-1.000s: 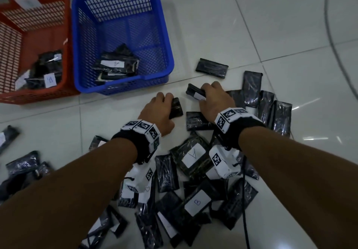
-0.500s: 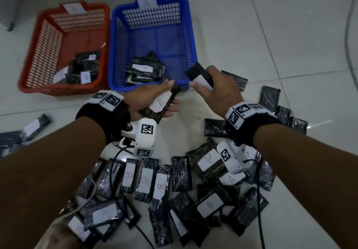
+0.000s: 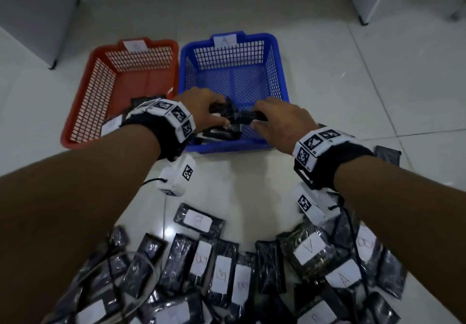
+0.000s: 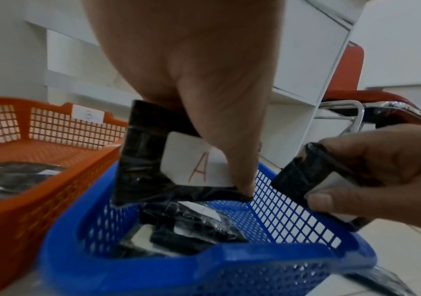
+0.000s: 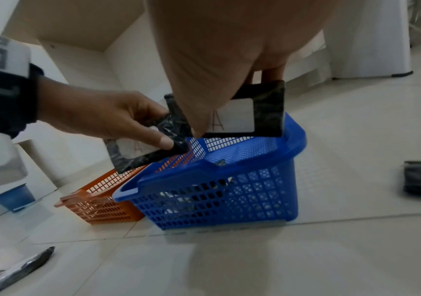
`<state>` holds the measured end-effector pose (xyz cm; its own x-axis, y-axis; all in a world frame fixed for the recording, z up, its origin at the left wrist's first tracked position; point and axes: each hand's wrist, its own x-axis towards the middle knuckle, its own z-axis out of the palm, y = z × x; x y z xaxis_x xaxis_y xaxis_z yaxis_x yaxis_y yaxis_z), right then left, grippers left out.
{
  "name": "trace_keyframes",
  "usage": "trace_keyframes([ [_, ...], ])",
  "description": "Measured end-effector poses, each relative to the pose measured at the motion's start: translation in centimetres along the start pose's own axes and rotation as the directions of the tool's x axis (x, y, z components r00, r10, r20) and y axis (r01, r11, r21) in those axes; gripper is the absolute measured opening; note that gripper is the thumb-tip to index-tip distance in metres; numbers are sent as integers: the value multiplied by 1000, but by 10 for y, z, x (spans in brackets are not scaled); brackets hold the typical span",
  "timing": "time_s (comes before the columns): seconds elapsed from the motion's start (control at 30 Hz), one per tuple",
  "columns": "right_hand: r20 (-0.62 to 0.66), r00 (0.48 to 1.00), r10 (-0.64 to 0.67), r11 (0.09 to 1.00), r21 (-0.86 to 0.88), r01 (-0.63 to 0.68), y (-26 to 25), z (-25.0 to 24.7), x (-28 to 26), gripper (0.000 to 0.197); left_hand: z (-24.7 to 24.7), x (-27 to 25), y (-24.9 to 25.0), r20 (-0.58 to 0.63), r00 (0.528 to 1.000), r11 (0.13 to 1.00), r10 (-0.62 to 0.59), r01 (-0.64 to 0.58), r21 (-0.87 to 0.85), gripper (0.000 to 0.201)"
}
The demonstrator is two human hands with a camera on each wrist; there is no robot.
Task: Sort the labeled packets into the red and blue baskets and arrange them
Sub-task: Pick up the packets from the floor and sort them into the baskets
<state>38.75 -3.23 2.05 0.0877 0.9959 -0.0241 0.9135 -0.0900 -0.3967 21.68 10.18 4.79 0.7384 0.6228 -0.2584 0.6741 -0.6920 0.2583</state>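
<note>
The blue basket [image 3: 227,148], tagged A, stands beside the red basket [image 3: 83,101], tagged B. Both hands hover over the blue basket's near half. My left hand [image 3: 206,112] pinches a black packet [image 4: 153,166] with a white label marked A. My right hand [image 3: 280,119] grips a second black packet [image 5: 267,112], also labelled A. Both packets hang just above the rim, close together. Several packets [image 4: 191,226] lie inside the blue basket, and others [image 3: 111,125] lie in the red one. A big pile of labelled packets [image 3: 222,273] covers the floor near me.
A loose packet [image 3: 387,154] lies on the tiles right of the blue basket. White furniture legs [image 3: 53,66] stand behind the baskets, an orange chair [image 4: 351,80] is further back, and a small blue cup [image 5: 14,197] sits left. Camera cables trail over the pile.
Both hands lifted a packet each from the floor pile and carried them forward to above the blue basket. The head view has tilted up towards the baskets.
</note>
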Motion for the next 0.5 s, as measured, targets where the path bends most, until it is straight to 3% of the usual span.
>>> trace_keyframes([
  [0.07,60,998,-25,999,-26,27,1,1,12,23,5,18,-7,63,998,999,31,-32,17,15],
  [0.13,148,989,-24,999,-38,30,2,4,21,21,11,28,-15,98,994,999,45,-47,10,24],
  [0.23,256,966,30,998,-54,-16,2,11,29,25,19,30,-31,8,1000,999,-10,10,-31,48],
  [0.3,287,956,51,997,-63,-35,-1,19,33,33,22,27,-38,-82,996,998,-41,36,-58,54],
  [0.43,190,977,97,993,-79,-83,2,23,31,47,29,24,-31,-263,964,992,31,-62,-108,42],
  [0.5,48,992,114,992,-59,-112,10,19,22,46,33,30,-16,-339,938,993,66,-95,-68,39],
])
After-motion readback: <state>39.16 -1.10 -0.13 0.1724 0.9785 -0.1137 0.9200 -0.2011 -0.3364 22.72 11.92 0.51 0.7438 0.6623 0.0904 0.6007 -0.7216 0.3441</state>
